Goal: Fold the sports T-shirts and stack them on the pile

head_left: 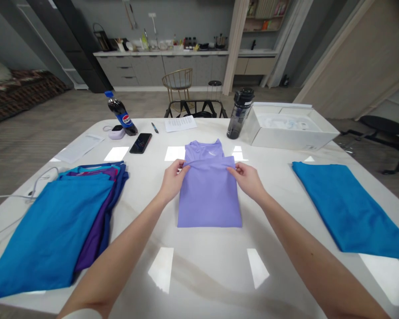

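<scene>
A lavender shirt (209,195) lies folded in the middle of the white table, its lower part turned up over the body. The neckline and a small pale logo show beyond the fold's upper edge. My left hand (173,179) pinches the left end of that edge between thumb and fingers. At the right end, my right hand (249,179) has the same kind of pinch on the cloth. To the left sits a stack of shirts in blue, purple and navy, with a blue shirt (56,226) on top. Another folded blue shirt (349,204) lies at the right.
Along the far side stand a cola bottle (121,116), a phone (141,143), a pen (154,128), some paper (180,124), a dark water bottle (238,116) and an open white box (279,137). A white cable (11,196) runs over the left edge. Chairs stand beyond the table.
</scene>
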The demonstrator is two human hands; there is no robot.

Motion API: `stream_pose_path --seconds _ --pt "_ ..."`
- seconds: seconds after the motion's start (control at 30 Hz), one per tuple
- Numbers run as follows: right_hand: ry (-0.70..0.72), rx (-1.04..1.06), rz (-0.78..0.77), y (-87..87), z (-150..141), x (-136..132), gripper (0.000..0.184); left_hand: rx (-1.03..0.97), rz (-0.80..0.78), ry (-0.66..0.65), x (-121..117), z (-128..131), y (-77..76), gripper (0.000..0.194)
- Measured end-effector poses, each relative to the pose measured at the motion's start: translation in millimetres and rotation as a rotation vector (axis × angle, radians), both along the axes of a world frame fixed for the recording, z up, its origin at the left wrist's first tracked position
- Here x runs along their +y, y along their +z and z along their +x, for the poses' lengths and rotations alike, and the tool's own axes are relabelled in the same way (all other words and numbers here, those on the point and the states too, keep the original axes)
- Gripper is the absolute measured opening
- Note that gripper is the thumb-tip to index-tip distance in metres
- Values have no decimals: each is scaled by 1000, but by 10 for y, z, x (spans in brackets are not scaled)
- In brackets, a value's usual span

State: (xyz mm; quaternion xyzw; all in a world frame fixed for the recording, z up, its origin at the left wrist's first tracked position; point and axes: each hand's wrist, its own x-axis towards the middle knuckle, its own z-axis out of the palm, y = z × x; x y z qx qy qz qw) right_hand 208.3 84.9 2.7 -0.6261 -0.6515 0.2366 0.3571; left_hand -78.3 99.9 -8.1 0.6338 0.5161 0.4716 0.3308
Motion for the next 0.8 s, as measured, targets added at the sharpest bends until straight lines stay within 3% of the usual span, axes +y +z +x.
stream_pose_path --seconds 0.1,0.27,0.37,0.5,0.67,0.8 --pt "-102 3 121 53 -51 368 36 -72 37 62 490 66 39 19" --pt "-117 -141 -145 -373 -97 1016 28 95 -246 177 1217 112 -403 16" --pt "-141 -134 -61 -487 -75 1203 27 45 -218 191 1405 103 -514 18" --pt "-208 -98 124 -438 -57 1395 40 -101 -98 190 1627 108 -423 31" --pt "-220 -272 -84 -589 -135 1700 35 160 -174 213 1978 153 -488 29" --pt "-262 -330 -45 -689 -213 1821 38 247 -196 261 2083 187 -564 28"
